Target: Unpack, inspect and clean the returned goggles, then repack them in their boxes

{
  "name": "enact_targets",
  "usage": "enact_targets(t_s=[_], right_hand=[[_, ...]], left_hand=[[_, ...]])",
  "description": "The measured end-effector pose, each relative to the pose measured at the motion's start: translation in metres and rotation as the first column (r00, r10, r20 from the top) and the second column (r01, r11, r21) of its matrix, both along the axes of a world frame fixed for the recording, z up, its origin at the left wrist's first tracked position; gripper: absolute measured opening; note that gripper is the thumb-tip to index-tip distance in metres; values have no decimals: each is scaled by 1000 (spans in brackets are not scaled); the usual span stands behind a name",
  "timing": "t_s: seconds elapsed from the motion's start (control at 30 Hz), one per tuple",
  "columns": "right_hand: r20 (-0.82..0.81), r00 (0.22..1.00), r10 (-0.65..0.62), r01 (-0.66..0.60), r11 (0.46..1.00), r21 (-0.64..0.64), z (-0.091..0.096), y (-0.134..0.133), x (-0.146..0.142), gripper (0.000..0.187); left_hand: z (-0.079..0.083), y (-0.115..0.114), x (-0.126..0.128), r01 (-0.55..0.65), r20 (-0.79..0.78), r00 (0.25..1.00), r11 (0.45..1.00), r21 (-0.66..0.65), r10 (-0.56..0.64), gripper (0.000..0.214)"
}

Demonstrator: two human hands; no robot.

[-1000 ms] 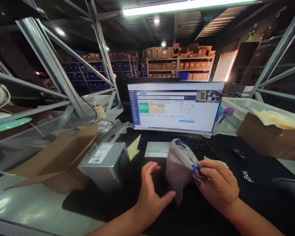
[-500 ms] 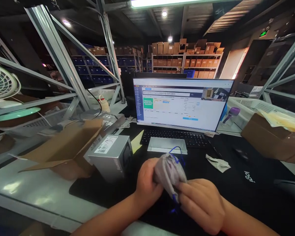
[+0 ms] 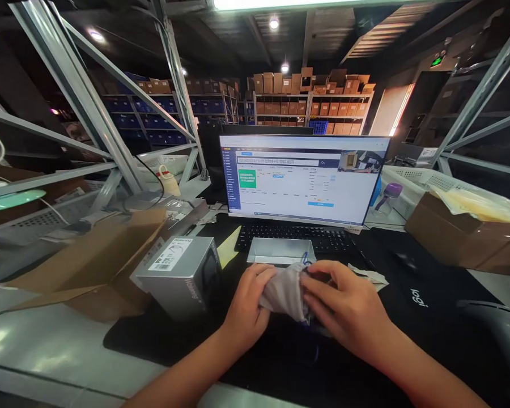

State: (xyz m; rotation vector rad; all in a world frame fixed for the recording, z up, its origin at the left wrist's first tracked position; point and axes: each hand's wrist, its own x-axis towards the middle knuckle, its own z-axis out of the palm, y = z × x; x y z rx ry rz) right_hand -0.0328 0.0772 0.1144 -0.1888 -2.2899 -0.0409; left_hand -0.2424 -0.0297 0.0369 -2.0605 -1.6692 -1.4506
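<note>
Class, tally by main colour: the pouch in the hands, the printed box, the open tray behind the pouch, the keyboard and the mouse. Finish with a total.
Grey: 3 (pouch, box, tray)
Black: 2 (keyboard, mouse)
Total: 5

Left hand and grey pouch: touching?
Touching. The head view shows the left hand wrapped around one end of the grey pouch, with no gap between them.

Got both arms reaching in on my feed, left forearm [image 3: 187, 362] and right forearm [image 3: 416, 362] slanting toward each other. My left hand [image 3: 247, 300] is curled in a grip; my right hand [image 3: 351, 303] is close by, fingers bent, pointing left.
</note>
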Motion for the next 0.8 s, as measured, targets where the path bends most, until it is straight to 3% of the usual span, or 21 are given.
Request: enact_targets(t_s=[0.23,0.3,0.47,0.53,0.67,0.8], right_hand=[[346,937,45,50,964,-260,7,19,6,26],[364,931,43,47,971,-233,4,23,7,26],[188,980,-60,62,998,-4,-10,27,2,17],[212,975,-70,70,998,8,-11,28,2,19],[329,944,-11,71,982,-172,-4,29,4,14],[234,970,74,11,940,-341,1,29,5,23]], left_hand=[[2,2,-6,24,46,999,996,-84,-20,66],[1,2,-7,5,69,998,995,-102,2,67],[0,4,-7,9,163,987,996,-86,6,61],[-1,5,-8,-16,230,973,996,-84,35,57],[-1,8,-12,-22,287,957,997,-74,42,55],[2,7,-13,48,201,979,997,-61,-34,59]])
